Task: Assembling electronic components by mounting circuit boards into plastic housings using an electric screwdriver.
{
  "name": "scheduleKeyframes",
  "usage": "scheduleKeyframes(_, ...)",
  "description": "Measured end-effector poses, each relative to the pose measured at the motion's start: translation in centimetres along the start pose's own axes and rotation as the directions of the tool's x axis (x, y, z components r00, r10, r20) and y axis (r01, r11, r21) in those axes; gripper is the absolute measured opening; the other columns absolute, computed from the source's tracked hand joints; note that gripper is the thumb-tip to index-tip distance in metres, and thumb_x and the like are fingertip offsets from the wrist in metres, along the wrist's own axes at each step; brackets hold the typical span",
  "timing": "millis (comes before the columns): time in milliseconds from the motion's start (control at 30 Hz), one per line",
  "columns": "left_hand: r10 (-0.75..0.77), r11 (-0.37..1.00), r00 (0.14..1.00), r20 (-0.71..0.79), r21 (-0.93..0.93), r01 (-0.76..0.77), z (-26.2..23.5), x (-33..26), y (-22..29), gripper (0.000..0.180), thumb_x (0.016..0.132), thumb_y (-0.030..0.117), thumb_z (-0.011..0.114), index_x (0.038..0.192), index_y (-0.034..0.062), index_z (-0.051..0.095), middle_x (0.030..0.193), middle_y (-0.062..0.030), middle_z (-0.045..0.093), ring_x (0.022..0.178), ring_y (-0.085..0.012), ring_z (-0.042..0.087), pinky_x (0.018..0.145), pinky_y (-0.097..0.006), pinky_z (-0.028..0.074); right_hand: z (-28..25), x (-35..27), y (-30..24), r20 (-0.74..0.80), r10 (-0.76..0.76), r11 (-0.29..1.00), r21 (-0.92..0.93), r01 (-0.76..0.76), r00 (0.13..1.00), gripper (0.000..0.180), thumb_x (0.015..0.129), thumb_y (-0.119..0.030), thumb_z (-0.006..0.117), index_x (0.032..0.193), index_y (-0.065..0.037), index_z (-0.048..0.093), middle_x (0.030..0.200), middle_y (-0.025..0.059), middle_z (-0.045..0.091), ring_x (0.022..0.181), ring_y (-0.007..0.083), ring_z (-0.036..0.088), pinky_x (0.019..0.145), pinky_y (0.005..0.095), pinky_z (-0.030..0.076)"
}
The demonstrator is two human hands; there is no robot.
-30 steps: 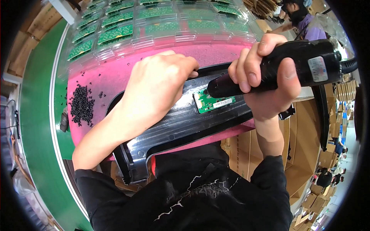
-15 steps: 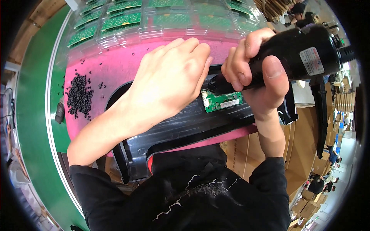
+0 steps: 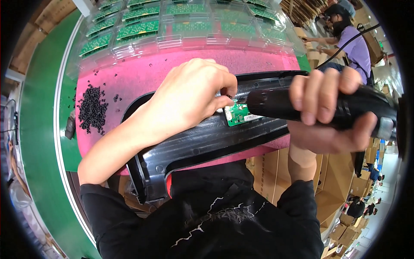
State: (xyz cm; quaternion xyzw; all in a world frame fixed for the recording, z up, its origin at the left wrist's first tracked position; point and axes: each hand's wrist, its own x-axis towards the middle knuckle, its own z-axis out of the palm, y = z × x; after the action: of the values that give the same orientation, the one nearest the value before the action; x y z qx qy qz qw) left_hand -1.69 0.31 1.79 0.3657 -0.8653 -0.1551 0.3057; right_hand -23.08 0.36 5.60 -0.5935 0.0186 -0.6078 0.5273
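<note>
While the left hand (image 3: 189, 97) is pinching the small, fragile circuit board (image 3: 238, 114) by its edge, the right hand (image 3: 332, 114) is gripping the heavy-looking electric screwdriver (image 3: 319, 105) over the stiff black plastic housing (image 3: 207, 142).

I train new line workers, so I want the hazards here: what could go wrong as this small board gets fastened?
The left hand has fingertips right beside the tip of the black electric screwdriver held by the right hand; a slip could nick them. The small green circuit board might shift or get scratched on the long black plastic housing.
</note>
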Motion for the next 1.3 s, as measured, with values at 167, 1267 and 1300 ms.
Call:
scheduleKeyframes(167, -0.15, 0.856, 0.973, 0.176, -0.469, 0.217, -0.4, 0.7, 0.7, 0.02, 0.074, 0.005, 0.081, 0.089, -0.0022, 0.069, 0.082, -0.0088, 0.069, 0.078, -0.0199, 0.065, 0.072, -0.031, 0.05, 0.9, 0.0, -2.7, -0.019, -0.023, 0.999, 0.026, 0.024, 1.0, 0.049, 0.087, -0.051, 0.062, 0.106, -0.008, 0.049, 0.071, -0.0036, 0.051, 0.057, 0.009, 0.049, 0.064, 0.0266, 0.041)
scheduleKeyframes(1267, -0.157, 0.986, 0.986, 0.063, -0.05, 0.16, 0.2, 0.8, 0.6, 0.024, 0.092, 0.018, 0.06, 0.079, -0.0015, 0.058, 0.074, -0.0182, 0.058, 0.077, -0.0381, 0.058, 0.071, -0.046, 0.046, 1.0, -1.7, 2.4, -0.024, 0.316, 0.942, -0.116, -0.316, 0.949, 0.041, 0.089, -0.034, 0.07, 0.095, -0.004, 0.044, 0.062, 0.0047, 0.047, 0.051, 0.0127, 0.046, 0.048, 0.0273, 0.041)
scheduleKeyframes(1300, -0.165, 0.983, 0.986, 0.031, -0.07, 0.167, 0.3, 0.8, 0.6, 0.03, 0.095, 0.025, 0.06, 0.078, -0.0006, 0.059, 0.072, -0.0191, 0.059, 0.077, -0.0395, 0.059, 0.071, -0.048, 0.047, 1.0, -1.7, 2.7, -0.017, 0.306, 0.945, -0.114, -0.306, 0.952, 0.04, 0.089, -0.032, 0.07, 0.096, -0.003, 0.044, 0.062, 0.005, 0.047, 0.05, 0.0126, 0.046, 0.048, 0.0277, 0.041)
